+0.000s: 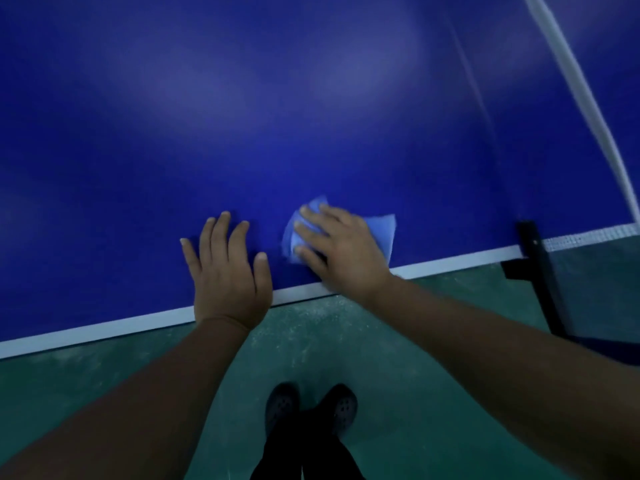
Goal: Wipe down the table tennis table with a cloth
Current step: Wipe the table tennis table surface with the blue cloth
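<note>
Both your hands rest on the near edge of the table tennis table [311, 98]. Your left hand [227, 271] lies flat, fingers spread, bracing on the blue surface and holding nothing. Your right hand [341, 251] presses the pale blue cloth [382, 232] down with nearly straight fingers; whether the thumb hooks a fold cannot be told. Cloth and hand sit just inside the white edge line [104, 327], near the net post [535, 258] to the right.

Assessment: the wipe is working the near strip, and most of the surface beyond looks unvisited, though dust cannot be judged in this dim, blurred view. Keep your palm flat so the whole cloth bears evenly. Run overlapping passes parallel to the edge line, then step each pass farther out. Carry the stroke right up to the net [571, 74] on the far right. Keep the bracing hand off wiped ground to avoid fresh prints.
</note>
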A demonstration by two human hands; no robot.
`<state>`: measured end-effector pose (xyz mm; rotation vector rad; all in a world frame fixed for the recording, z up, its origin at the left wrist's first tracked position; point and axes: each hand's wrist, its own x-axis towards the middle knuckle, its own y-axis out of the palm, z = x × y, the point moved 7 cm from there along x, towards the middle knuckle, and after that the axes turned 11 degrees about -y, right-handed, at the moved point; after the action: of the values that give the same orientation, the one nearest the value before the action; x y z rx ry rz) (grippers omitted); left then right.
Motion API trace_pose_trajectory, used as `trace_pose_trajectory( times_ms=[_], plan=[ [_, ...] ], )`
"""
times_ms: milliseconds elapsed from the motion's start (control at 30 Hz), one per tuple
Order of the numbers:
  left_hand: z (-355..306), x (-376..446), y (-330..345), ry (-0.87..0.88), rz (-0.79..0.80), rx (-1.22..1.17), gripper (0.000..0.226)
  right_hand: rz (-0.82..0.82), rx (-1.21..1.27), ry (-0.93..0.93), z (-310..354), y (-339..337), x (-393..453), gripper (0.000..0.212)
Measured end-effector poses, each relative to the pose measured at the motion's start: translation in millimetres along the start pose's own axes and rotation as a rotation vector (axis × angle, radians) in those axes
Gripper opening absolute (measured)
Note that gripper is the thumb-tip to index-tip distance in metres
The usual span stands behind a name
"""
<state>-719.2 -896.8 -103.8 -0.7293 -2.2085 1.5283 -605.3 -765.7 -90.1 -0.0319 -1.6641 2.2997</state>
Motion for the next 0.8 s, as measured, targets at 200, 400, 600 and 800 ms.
trace_pose_trajectory(
  times_ms=[200, 400, 600, 800],
  plan=[
    [5, -24, -8, -0.027, 0.066, -0.047, 0.056, -0.021, -0.053, 0.164, 9, -15, -65, 0.028],
    [-13, -90, -8, 0.12, 0.229, -0.081, 0.058, 0.008, 0.025, 0.288, 25, -23, -124, 0.025],
    [-78, -165, 0, 0.201, 0.454, -0.185, 0.055, -0.098, 0.268, 0.741, 13, -46, -258, 0.032],
    [-191, -253, 24, 0.347, 0.665, -0.243, 0.033, -0.322, 0.353, 0.952, -3, -110, -417, 0.026]
  ],
)
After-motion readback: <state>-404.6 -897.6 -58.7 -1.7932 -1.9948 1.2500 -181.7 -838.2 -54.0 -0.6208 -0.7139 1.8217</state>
